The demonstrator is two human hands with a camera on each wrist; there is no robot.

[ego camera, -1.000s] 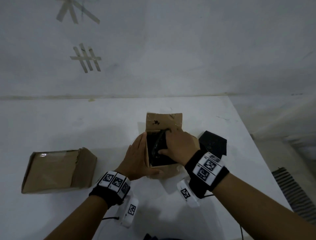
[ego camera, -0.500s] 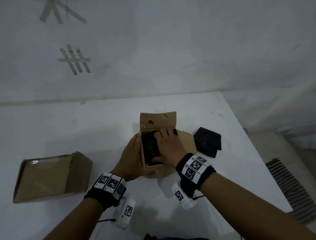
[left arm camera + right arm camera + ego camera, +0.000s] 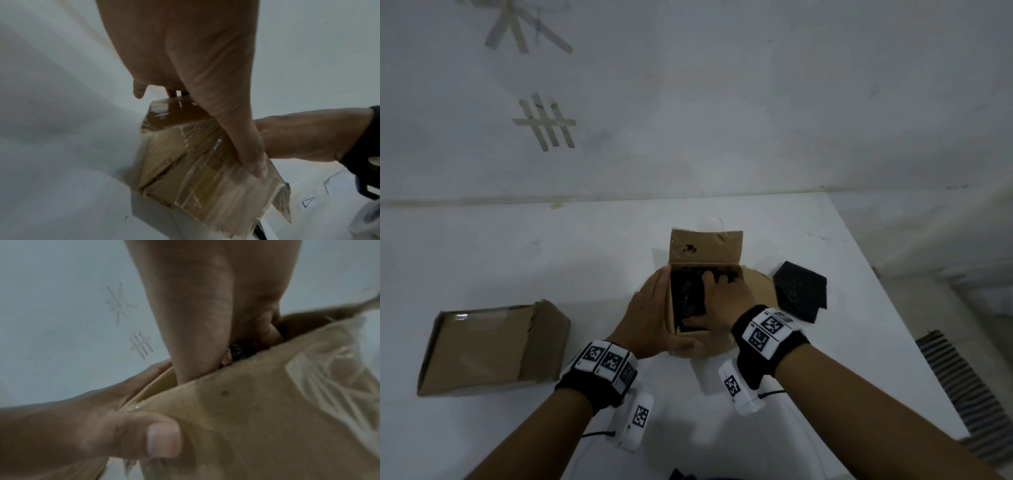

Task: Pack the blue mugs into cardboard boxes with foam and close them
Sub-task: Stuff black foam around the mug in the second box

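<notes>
Left hand (image 3: 650,318) wraps the open box (image 3: 705,253) at its left wall, thumb curled round the near corner, steadying it mid-worktop (image 3: 517,246); right hand (image 3: 726,298) is inside the opening, fingers fairly flat and pressing down on the black foam (image 3: 685,301), not gripping anything I can see; second black foam piece (image 3: 801,291) lies loose on the worktop just right of the box; second cardboard box (image 3: 493,346) sits well apart to the left, on its side, looks closed; far flap stands upright, near and right flaps splayed out flat; risks, my read: pushing foam unevenly could jam it cocked against a wall, so the flaps won't close flat; hard press with only a one-sided brace could skid or tip the box; taped flaps look worn, could tear when folded; hidden: no blue mug visible anywhere, presumably under the foam, cannot confirm; right fingertips are lost in the dark interior; right wrist view is mostly blur and cardboard.
</notes>
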